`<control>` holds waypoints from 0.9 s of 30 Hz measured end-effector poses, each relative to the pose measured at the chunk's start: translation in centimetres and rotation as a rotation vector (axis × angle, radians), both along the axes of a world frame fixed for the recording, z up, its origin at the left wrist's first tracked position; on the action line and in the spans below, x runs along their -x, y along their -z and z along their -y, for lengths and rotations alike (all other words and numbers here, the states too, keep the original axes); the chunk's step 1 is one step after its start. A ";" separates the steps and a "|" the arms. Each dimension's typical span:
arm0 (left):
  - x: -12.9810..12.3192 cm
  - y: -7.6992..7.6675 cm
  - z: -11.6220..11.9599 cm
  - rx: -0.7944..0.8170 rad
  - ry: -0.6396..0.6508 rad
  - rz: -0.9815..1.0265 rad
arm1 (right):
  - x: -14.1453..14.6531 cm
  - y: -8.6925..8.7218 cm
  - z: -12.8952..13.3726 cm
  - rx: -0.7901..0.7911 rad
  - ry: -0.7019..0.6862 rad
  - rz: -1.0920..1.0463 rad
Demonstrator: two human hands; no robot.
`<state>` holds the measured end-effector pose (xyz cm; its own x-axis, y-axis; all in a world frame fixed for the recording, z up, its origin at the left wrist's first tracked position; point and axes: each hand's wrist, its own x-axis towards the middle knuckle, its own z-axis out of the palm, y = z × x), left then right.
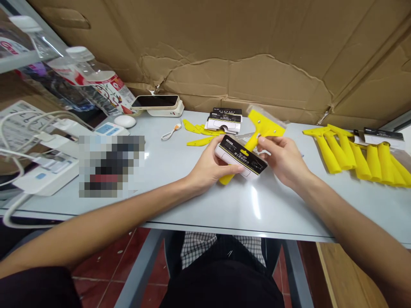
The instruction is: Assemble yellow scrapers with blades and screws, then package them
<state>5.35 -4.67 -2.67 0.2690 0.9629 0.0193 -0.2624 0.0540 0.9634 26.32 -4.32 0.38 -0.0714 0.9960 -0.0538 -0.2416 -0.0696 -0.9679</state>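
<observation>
One yellow scraper (266, 125), up over the counter (192, 205)! Left hand (212, 164) clamps the printed card (236, 155) against its handle (227, 179), right hand (284, 158) pinches its neck (252, 142); more yellow scrapers (329, 153) lie rightward.

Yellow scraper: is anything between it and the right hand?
Nothing visible stands between the right hand and the yellow scraper; they appear to touch. The printed card, held by the left hand, covers part of the scraper's handle.

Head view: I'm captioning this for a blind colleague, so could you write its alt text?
A person's left hand holds a printed black-and-white card across a yellow scraper that the right hand grips above a pale table. More yellow scrapers lie at right; smartphone and bottles at left.
</observation>
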 end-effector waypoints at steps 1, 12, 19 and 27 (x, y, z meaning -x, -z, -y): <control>0.0 -0.1 0.1 0.000 0.009 0.010 | 0.2 0.2 0.2 0.007 -0.051 0.032; 0.1 -0.4 0.2 -0.005 -0.026 0.027 | -0.7 -0.5 -0.7 -0.085 0.093 0.005; 0.0 -0.6 0.2 -0.007 -0.028 0.068 | 0.0 0.3 0.1 -0.031 -0.122 0.239; 0.4 -0.9 -1.0 0.089 -0.161 0.195 | 2.5 1.4 2.4 0.160 -0.354 -0.130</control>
<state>4.94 -3.68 -1.77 0.1120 0.9932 -0.0306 -0.4548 0.0787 0.8871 23.83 -6.73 -1.07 -0.4249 0.8884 -0.1739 -0.2952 -0.3176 -0.9011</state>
